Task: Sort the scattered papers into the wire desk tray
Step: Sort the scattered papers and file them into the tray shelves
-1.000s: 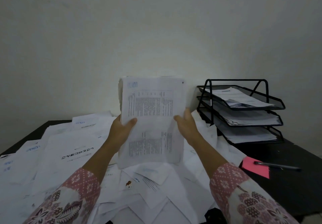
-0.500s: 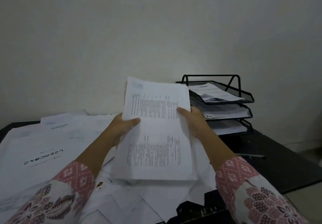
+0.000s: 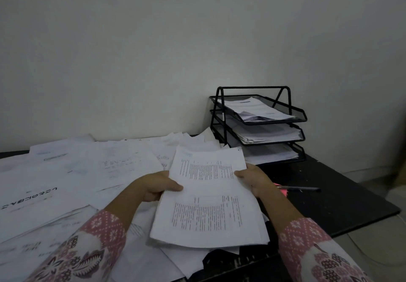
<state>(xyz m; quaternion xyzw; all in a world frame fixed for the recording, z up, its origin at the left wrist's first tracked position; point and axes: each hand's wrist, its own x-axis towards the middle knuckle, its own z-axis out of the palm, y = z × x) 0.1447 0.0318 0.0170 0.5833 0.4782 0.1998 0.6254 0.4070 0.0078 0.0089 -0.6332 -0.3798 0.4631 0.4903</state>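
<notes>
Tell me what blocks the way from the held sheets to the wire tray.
Nothing visible does. Both hands, left and right, hold the sheets above the loose papers; the wire tray stands behind and to the right, its tier fronts open.

Mostly matt paper and black wire mesh here.
The printed white paper stack looked thin, matt and slightly curled, same as the loose white sheets. The three-tier black metal mesh tray had a dull finish, the black tabletop was matt and speckled, and the pink patterned cloth sleeves looked soft.
</notes>
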